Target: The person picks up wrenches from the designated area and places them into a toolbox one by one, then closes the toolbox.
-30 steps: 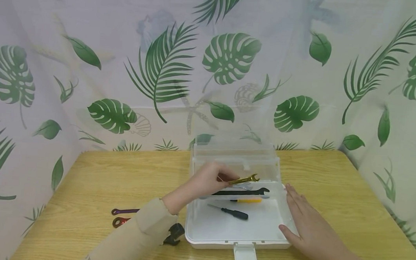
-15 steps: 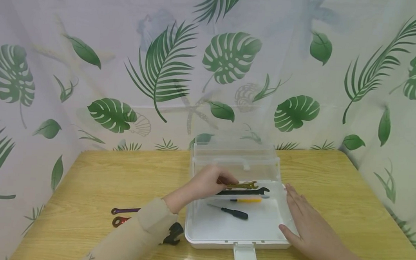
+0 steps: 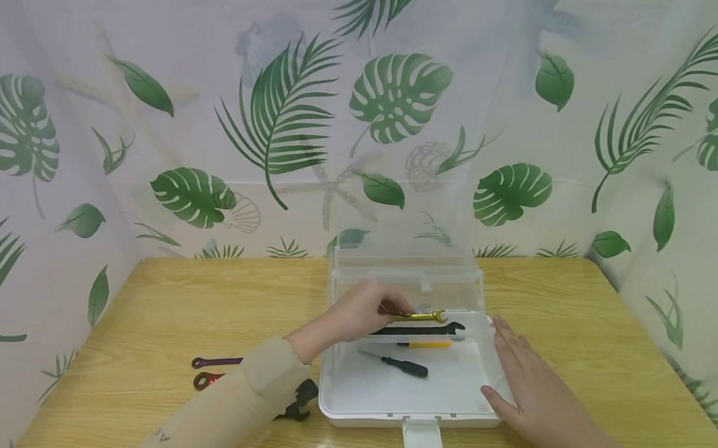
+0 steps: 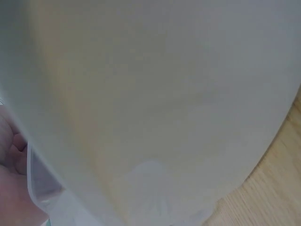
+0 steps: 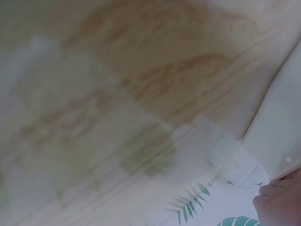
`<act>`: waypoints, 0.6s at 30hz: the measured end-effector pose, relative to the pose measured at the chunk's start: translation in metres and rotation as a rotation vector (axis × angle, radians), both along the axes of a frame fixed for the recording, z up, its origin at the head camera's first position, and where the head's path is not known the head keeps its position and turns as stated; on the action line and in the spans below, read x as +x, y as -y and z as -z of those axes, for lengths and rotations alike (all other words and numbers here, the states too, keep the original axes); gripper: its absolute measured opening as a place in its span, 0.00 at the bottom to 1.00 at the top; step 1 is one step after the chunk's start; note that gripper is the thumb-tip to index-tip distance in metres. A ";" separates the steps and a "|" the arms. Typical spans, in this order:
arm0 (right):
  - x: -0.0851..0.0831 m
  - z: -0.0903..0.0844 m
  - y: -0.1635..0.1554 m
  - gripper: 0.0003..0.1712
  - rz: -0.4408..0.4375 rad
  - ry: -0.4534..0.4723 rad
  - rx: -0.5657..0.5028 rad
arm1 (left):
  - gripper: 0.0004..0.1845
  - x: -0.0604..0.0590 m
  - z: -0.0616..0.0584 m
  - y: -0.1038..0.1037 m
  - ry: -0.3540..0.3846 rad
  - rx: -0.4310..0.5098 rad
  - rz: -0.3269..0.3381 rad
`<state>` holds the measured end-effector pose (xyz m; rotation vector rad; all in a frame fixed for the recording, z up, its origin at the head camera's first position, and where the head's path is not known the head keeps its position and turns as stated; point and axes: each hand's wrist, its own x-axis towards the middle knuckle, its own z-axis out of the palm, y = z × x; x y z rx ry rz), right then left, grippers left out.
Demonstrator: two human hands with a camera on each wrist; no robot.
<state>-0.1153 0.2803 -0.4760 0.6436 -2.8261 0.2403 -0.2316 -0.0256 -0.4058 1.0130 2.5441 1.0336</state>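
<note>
Gold wrench (image 3: 428, 316) is over the clear inner tray (image 3: 383, 338), gripped in the L hand (image 3: 363, 312); can't tell from my end if it touches the tray.

Going L to R: purple wrench (image 3: 216, 362) and red wrench (image 3: 206, 381) lie partly hidden by the L sleeve (image 3: 221, 406); black tool (image 3: 303, 402) pokes out just beside the box. I'd guess they're on that side for easy reach of the L arm. White toolbox (image 3: 355, 421) has its clear lid (image 3: 406, 253) up, prob. so the inside is reachable from the front; latch (image 3: 424, 438) hangs down.

L hand's fingers pinch the gold wrench, open end pointing R, likely to keep it lengthwise w/ the tray. Black wrench (image 3: 420, 331) lies just in front, I think in the same tray; yellow-handled tool (image 3: 432, 345) and black screwdriver (image 3: 409, 369) are lower, in the box.

R hand (image 3: 530, 388) grips nothing: fingers straight along the box's R side, prob. steadying it.

Table (image 3: 221, 305) is yellowish wood grain w/ glare up front; leaf-print sheet (image 3: 309, 248) hangs behind and both sides. Wrist cams: mostly blur, no help to me.
</note>
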 end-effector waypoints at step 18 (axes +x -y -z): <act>-0.001 0.001 -0.001 0.53 0.001 0.005 0.004 | 0.10 -0.004 0.001 0.009 -0.002 0.047 -0.028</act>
